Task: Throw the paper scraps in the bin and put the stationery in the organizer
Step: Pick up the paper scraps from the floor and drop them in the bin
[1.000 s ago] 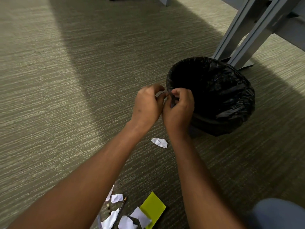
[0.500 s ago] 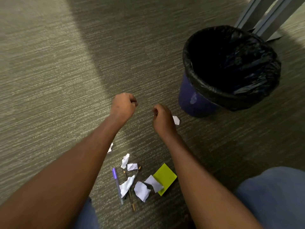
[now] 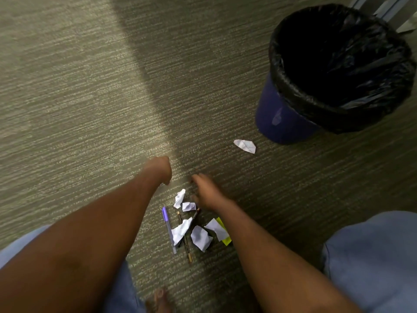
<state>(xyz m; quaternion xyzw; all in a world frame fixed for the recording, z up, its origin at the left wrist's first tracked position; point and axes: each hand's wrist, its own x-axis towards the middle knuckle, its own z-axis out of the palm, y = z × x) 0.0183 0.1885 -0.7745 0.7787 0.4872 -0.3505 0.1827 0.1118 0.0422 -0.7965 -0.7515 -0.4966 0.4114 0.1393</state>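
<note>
Paper scraps (image 3: 200, 238), where? (A)

Five white crumpled bits in a cluster on the carpet (image 3: 79, 98), 6 o'clock of view, between the two forearms. One lone scrap (image 3: 244, 146) lies apart, at 1 o'clock from the cluster. It's near the base of the bin (image 3: 282, 125), on its 7-to-8 o'clock side, not touching. (B)

Bin? (A)

2 o'clock of view, upright, blue wall, black liner (image 3: 365, 102) folded over the rim. Inside too dark to read. Metal legs (image 3: 383, 10) just past it at 12. (B)

Stationery? (A)

All in the cluster. Purple pen (image 3: 168, 229) on its 9 o'clock edge, lying roughly 12-to-6. Striped pencil (image 3: 188, 254) just beside the pen, partly under a scrap. Dark pencil (image 3: 196, 213) near 12, tilted toward 1. Yellow sticky pad (image 3: 226, 241) at 3 o'clock, mostly covered by a scrap and the right forearm. (B)

Hands? (A)

Left hand (image 3: 160, 169) at 11 o'clock from the cluster, fingers curled under. Can't tell if anything's inside. Right hand (image 3: 206, 193) at the cluster's 12-to-1 edge, motion-blurred, fingers loose and spread, nothing visible in it. Can't tell whether it touches the nearest scrap. (B)

Rest? (A)

Denim knees (image 3: 372, 256) at 4 and 8 o'clock of view. (B)
</note>
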